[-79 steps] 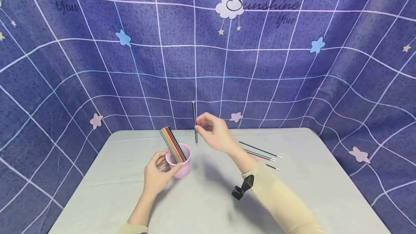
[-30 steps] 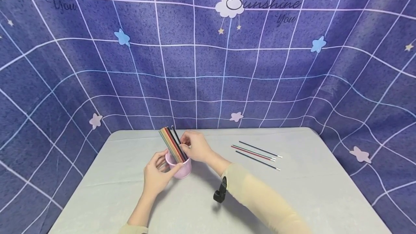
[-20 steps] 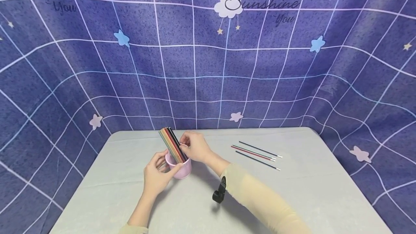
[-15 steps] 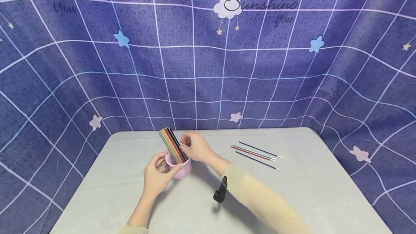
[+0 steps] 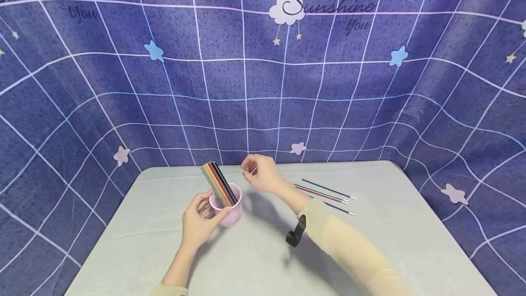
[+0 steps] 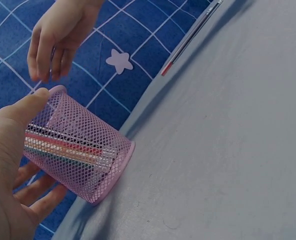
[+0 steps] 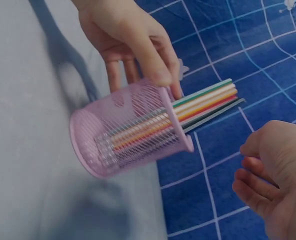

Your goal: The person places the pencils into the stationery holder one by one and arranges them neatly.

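Note:
A pink mesh pencil cup (image 5: 232, 215) stands on the table, its open mesh wall clear in the right wrist view. My left hand (image 5: 198, 221) grips it from the left, thumb at the rim and fingers round the far side. Several pencils (image 5: 216, 181) in green, yellow, orange, red and black lean left inside the cup, side by side. To the upper right of the cup, apart from it, my right hand (image 5: 265, 175) hovers with loosely bent fingers that hold nothing.
Several more pencils (image 5: 328, 194), dark, green and red with white ends, lie on the pale table cover (image 5: 390, 241) beyond my right forearm, which partly hides them. A purple-blue curtain (image 5: 263, 118) with grid lines hangs behind the table.
My right hand brought a black pencil from above the table into the cup, beside the others. It has since let go and moved up and right. The left hand has stayed in place.

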The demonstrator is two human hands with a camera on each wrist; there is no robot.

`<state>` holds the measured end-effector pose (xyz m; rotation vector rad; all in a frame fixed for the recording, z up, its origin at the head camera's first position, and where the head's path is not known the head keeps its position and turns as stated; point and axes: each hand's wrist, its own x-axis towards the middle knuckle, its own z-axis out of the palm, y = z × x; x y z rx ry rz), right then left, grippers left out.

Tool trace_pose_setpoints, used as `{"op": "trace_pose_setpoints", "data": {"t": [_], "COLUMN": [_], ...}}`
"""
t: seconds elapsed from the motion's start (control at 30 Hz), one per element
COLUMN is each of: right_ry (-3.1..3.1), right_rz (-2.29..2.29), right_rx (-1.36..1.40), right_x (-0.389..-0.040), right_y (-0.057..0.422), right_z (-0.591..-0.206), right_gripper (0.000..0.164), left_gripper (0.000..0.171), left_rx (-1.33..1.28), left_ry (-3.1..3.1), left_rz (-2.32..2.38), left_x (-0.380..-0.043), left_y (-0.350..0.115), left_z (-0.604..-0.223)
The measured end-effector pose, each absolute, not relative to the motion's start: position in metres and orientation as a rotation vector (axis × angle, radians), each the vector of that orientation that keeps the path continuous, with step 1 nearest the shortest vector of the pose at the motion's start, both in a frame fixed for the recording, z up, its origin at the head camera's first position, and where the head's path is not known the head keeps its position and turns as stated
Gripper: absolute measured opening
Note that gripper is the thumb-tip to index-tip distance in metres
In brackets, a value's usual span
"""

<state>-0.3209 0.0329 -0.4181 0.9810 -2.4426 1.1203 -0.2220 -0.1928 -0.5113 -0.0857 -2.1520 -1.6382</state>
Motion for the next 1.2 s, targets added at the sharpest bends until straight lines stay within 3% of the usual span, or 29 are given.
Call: {"op": "trace_pose_setpoints", "data": {"t": [0.53, 1.2], "right_ry": [-2.46, -2.677], "right_rz": [1.039, 0.802], "right_rx": [0.935, 0.773], "right_x": [-0.317, -0.301], "right_y": [0.086, 0.187], "right_z": [-0.412, -0.469], "right_gripper": [0.013, 0.011], "left_gripper": [0.065, 0.064], "left_rx": [-0.071, -0.126], "left_ry": [-2.172, -2.15], "left_rz": [-1.631, -1.638], "left_x": [-0.22, -0.224], "left_y": [-0.196, -0.197], "left_z": [-0.514, -0.513]}}
